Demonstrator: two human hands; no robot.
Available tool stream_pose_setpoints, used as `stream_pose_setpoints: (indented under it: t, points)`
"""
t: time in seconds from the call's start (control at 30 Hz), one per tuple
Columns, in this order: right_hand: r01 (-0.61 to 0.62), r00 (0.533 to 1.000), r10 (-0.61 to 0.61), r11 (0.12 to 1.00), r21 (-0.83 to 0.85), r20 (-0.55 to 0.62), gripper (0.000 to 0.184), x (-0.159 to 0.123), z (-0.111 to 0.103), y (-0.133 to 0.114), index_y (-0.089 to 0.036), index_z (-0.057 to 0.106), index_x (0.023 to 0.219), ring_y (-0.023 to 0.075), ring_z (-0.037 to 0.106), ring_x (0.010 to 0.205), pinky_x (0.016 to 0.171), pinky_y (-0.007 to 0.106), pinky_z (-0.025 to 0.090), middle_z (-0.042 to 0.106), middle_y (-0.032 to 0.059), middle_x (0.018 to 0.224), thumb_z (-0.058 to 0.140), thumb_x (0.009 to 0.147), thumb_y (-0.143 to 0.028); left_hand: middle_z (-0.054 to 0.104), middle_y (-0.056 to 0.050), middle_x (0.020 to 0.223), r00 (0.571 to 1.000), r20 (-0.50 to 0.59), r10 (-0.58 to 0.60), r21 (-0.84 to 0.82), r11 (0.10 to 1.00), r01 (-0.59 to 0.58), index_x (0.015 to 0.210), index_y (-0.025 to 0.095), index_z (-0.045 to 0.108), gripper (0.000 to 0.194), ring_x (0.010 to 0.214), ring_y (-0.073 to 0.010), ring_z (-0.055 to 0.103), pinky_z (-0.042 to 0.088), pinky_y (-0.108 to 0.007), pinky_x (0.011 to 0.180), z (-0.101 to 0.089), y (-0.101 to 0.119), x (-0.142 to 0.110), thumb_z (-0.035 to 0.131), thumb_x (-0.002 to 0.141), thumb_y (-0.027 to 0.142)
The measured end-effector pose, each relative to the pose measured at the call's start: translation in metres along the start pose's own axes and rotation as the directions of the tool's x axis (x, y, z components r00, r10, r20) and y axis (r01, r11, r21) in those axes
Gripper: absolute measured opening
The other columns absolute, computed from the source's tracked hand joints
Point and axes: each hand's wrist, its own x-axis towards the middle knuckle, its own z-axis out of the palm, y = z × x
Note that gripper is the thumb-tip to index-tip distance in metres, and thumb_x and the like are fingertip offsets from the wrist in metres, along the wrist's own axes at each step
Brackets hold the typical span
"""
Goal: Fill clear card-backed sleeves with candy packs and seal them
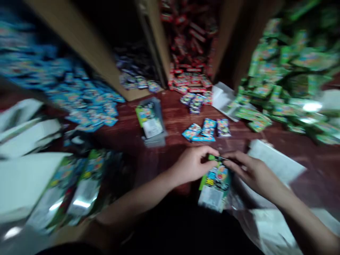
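Note:
A green and black printed packaging bag [214,184] hangs upright near the front edge of the table, close to my body. My left hand [195,164] pinches its top left corner between thumb and fingers. At the top right corner, my right hand [247,168] is closed on the same bag's edge. Just beyond my hands lie blue sachets [208,127] and a purple sachet [223,127]. A stack of similar flat bags [151,122] rests to the left on the table. Blur hides what the bag contains.
Cardboard boxes hold heaps of blue sachets [77,95], dark purple sachets [132,69], red sachets [191,53] and green sachets [276,74]. Shiny packed bags [87,187] lie at the left. White paper [276,161] sits at the right on the reddish-brown table [172,113].

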Motion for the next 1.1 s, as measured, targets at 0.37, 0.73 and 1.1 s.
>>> stream_pose_setpoints:
  t: [0.37, 0.73, 1.1]
  points:
    - [0.257, 0.933, -0.346, 0.836, 0.485, 0.102, 0.030, 0.164, 0.145, -0.174, -0.024, 0.064, 0.112, 0.0179, 0.068, 0.091, 0.083, 0.033, 0.055, 0.072, 0.0043, 0.107, 0.058, 0.096, -0.047, 0.032, -0.017, 0.158, 0.669, -0.743, -0.009, 0.615, 0.387, 0.687, 0.154, 0.023, 0.034, 0.077, 0.137, -0.0385, 0.044, 0.040, -0.054, 0.112, -0.123, 0.019, -0.189, 0.066, 0.086, 0.036]
    - [0.016, 0.780, -0.256, 0.920, 0.391, 0.571, 0.094, 0.226, 0.274, -0.218, -0.017, 0.033, 0.154, 0.0319, 0.037, 0.147, 0.121, 0.047, 0.028, 0.034, 0.0167, 0.161, 0.058, 0.083, -0.074, 0.044, -0.013, 0.151, 0.459, -0.881, 0.111, 0.440, 0.547, 0.712, 0.139, 0.027, 0.049, 0.063, 0.140, -0.0356, 0.041, 0.033, -0.056, 0.116, -0.132, -0.029, -0.264, 0.074, 0.083, 0.038]
    - [-0.176, 0.393, -0.241, 0.928, 0.330, 0.887, 0.043, 0.226, 0.274, -0.238, -0.025, 0.064, 0.124, 0.0221, 0.071, 0.100, 0.075, 0.030, 0.058, 0.075, 0.0026, 0.114, 0.061, 0.084, -0.039, 0.066, -0.015, 0.129, 0.096, -0.529, -0.843, -0.820, 0.480, -0.311, 0.137, 0.020, 0.053, 0.061, 0.117, -0.0312, 0.066, 0.050, -0.048, 0.102, -0.064, -0.059, -0.309, 0.063, 0.088, 0.056]
